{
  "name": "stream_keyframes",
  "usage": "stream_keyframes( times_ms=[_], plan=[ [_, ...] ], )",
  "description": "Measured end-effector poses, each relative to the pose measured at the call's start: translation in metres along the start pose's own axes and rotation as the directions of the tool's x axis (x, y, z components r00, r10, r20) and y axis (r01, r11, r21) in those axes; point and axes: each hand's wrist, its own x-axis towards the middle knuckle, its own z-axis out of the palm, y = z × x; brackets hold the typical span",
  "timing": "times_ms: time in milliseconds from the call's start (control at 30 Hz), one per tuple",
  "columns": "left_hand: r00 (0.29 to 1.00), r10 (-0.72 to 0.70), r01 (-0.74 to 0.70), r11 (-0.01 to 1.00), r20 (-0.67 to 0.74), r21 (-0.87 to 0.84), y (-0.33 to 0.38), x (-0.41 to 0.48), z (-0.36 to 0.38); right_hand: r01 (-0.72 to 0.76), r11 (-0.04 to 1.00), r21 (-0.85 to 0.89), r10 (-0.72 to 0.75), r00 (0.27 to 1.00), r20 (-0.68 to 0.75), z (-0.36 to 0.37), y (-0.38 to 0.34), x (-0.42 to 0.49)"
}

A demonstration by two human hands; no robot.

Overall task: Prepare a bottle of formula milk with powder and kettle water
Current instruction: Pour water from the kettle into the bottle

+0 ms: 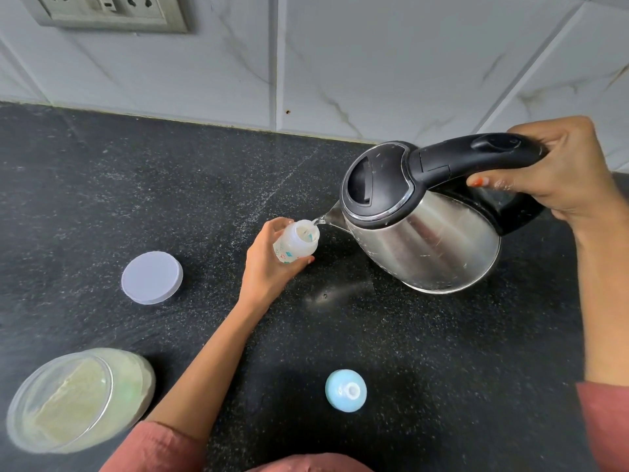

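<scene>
The surface (102, 185) is black stone with fine white speckles, and a thin pale vein (272, 195) runs slantwise across it. A dull grey sheen (335, 294) lies on it near the middle (wet or only a reflection, I cannot tell). Behind it stands a wall of white tiles (391, 63) with grey marble veins. One small dark spot (288, 112) sits low on a tile. A socket panel (109, 10) is fixed at the upper left.

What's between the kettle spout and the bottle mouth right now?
Only a thin stream of water, running from the kettle spout into the open baby bottle that the left hand holds. The head view shows it.
</scene>
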Motion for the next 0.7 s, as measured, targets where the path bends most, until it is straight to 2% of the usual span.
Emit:
stream_keyframes(
  times_ms=[700],
  plan=[
    [1.0,-0.003,0.003,1.0,-0.005,-0.007,-0.0005,0.001,0.0001,0.009,1.0,-0.005,-0.009,1.0,-0.007,-0.0005,-0.0006,-0.0002]
  ],
)
